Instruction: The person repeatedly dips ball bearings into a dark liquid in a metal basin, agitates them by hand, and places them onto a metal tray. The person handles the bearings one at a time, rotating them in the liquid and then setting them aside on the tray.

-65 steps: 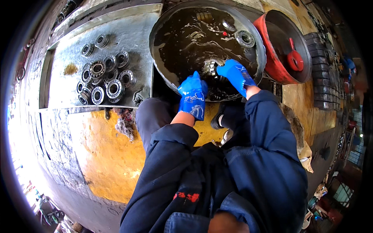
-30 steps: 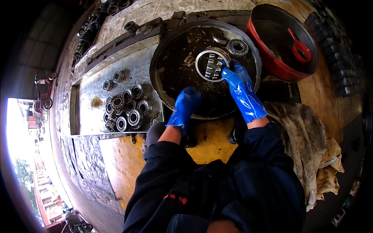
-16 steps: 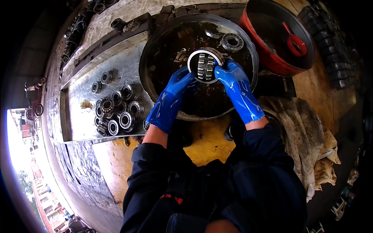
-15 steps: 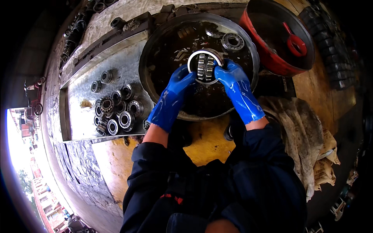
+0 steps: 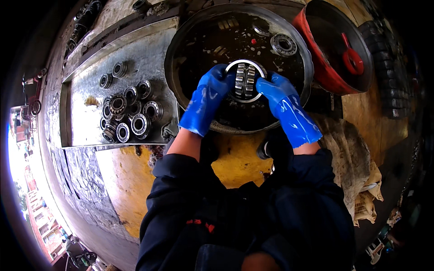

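Both my hands wear blue rubber gloves and hold one large steel roller bearing (image 5: 245, 81) between them, above a round metal basin (image 5: 181, 40) of dark oily liquid. My left hand (image 5: 209, 97) grips the bearing's left rim. Its right rim is gripped by my right hand (image 5: 282, 101). The bearing's rollers face me. A second, smaller bearing (image 5: 283, 44) lies in the basin at the upper right.
A flat metal tray (image 5: 90, 95) to the left carries several smaller bearings (image 5: 129, 117). A red tub (image 5: 334, 67) with a red ring inside stands at the right. Crumpled sacking (image 5: 357, 171) lies at the lower right, on a yellow stained floor (image 5: 131, 180).
My right hand lifted the large bearing out of the liquid; my left hand came up to grip its other side. Both now hold it slightly lower, nearer me.
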The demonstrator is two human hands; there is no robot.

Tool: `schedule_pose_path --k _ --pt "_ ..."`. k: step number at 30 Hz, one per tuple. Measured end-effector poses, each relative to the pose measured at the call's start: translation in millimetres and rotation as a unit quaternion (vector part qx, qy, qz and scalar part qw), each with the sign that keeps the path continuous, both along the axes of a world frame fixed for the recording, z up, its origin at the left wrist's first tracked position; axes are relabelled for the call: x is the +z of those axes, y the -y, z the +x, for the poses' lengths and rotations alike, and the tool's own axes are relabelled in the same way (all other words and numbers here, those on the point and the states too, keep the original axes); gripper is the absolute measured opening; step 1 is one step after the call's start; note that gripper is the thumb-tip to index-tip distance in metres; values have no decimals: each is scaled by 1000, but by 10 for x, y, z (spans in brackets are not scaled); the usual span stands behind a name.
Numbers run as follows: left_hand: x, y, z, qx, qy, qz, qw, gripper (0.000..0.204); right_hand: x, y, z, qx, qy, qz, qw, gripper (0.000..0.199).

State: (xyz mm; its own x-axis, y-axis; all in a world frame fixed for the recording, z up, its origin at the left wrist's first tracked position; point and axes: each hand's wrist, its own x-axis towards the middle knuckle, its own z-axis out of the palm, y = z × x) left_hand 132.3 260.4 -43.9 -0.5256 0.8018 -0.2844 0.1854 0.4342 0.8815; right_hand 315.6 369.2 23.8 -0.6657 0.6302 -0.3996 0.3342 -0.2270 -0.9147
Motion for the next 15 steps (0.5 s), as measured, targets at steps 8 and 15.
schedule_pose_path --k 8,15 --pt "320 67 -35 6 242 36 970 47 -230 -256 37 -9 -35 -72 997 40" --pt "430 88 -54 12 220 45 974 42 -224 -252 -35 -25 -69 -83 994 45"
